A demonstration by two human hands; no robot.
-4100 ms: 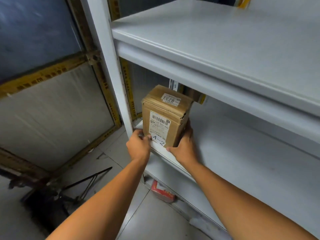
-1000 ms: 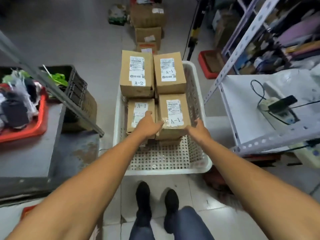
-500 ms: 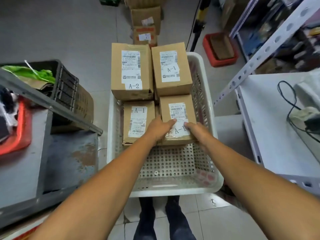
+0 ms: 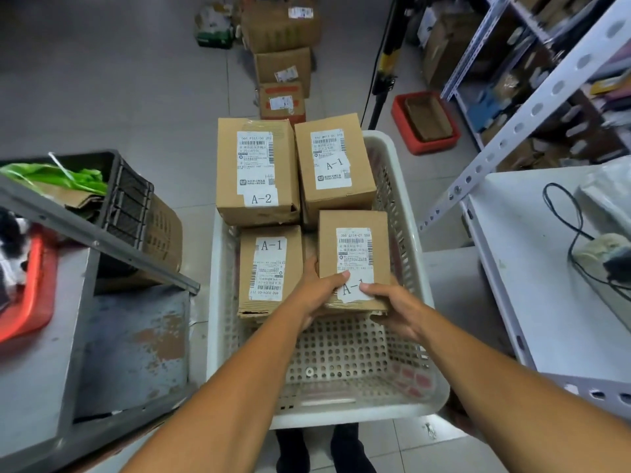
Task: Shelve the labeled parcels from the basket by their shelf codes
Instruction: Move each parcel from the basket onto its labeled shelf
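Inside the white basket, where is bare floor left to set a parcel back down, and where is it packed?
Free: the basket's near half, perforated floor between the held A-1 parcel, left hand, right hand and the near rim. Crowded: the far half, four parcels side by side.

both hands (image 4: 355,298) gripping A-1 parcel (image 4: 354,261), white basket (image 4: 403,401)

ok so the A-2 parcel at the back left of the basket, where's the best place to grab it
Probably the two long side faces of the A-2 parcel, reaching in from above. It lies flat, label up, on top of the pile with its top clear. An A-1 parcel crowds its right side, so slide it left first.
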